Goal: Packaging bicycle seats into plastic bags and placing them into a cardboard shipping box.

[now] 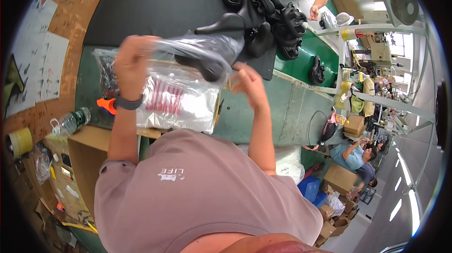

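A clear plastic bag (188,46) is stretched between my hands over the bench, blurred by motion. My left hand (133,62), with a dark band at its wrist, is closed on the bag's left end. At the other end, my right hand (250,83) has its fingertips pinched at the bag's edge. A black bicycle saddle (209,68) lies in or under the film between them; which one I cannot tell. Just below it is a stack of flat clear bags (174,102) with red print. Beyond, several black saddles (259,13) lie piled on a black mat (155,8).
An orange tape dispenser (107,105) and a water bottle (73,120) stand left of the bags. An open cardboard box (89,154) is below them. One saddle (317,70) lies apart on a green surface. Across the bench a person's hand (314,13) shows. A fan (399,1) hangs at upper right.
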The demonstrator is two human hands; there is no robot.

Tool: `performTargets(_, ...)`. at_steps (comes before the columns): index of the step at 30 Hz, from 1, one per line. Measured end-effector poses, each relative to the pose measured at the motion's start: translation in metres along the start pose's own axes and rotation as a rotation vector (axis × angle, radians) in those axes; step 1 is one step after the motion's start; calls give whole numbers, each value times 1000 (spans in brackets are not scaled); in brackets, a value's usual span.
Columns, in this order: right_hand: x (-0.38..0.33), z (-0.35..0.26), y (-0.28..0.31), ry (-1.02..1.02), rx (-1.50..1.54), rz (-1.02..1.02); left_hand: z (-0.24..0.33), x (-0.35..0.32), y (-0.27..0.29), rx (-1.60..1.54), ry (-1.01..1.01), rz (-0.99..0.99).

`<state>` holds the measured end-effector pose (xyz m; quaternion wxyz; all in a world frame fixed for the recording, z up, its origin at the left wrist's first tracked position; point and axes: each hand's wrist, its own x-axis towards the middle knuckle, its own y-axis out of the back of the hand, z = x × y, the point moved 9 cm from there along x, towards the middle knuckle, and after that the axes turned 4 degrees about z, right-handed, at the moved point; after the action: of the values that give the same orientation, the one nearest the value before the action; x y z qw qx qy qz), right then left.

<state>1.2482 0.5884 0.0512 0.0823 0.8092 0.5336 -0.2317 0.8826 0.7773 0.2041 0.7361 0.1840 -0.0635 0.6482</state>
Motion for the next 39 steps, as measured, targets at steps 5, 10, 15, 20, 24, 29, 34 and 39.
performTargets(5,140,-91,120,875,-1028,712,-66,-4,53,180,63,509)
performTargets(10,270,-61,170,618,-1203,608,-116,-59,-58,244,90,141)
performTargets(15,201,-50,151,670,-1266,711,-179,-185,-228,344,134,-597)
performTargets(20,14,64,207,454,-1171,885,-251,-284,-285,581,70,-876)
performTargets(24,-159,223,232,133,-1050,805,-277,-309,-282,581,-42,-847)
performTargets(29,-332,349,199,-5,-1092,857,-238,-317,-250,538,-143,-665)
performTargets(34,-330,425,167,-499,-275,681,-261,-348,-238,693,-124,-676)
performTargets(39,-288,407,117,-683,745,466,-214,-352,-228,710,-173,-591)
